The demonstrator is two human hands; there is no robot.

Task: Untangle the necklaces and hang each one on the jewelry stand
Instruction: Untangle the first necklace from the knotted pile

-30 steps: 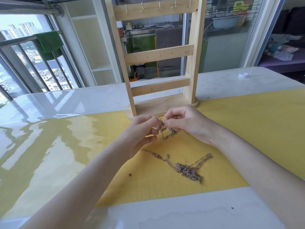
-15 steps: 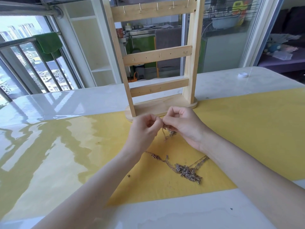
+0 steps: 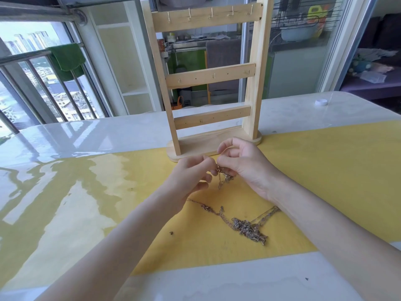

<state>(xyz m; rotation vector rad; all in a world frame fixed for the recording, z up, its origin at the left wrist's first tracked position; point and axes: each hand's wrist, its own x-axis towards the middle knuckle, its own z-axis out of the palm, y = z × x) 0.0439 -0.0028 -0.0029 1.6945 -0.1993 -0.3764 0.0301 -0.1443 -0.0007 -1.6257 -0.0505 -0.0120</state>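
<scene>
Your left hand and right hand both pinch one small chain between the fingertips, just in front of the wooden stand. The tangled necklaces lie on the yellow mat, nearer to you.

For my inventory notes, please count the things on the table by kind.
Wooden jewelry stand: 1
Tangled metal chain clumps: 2, one pinched by both hands, one lying on the yellow mat
Small white cap: 1
Total: 4

Right hand's upper fingers now uncurled.
</scene>
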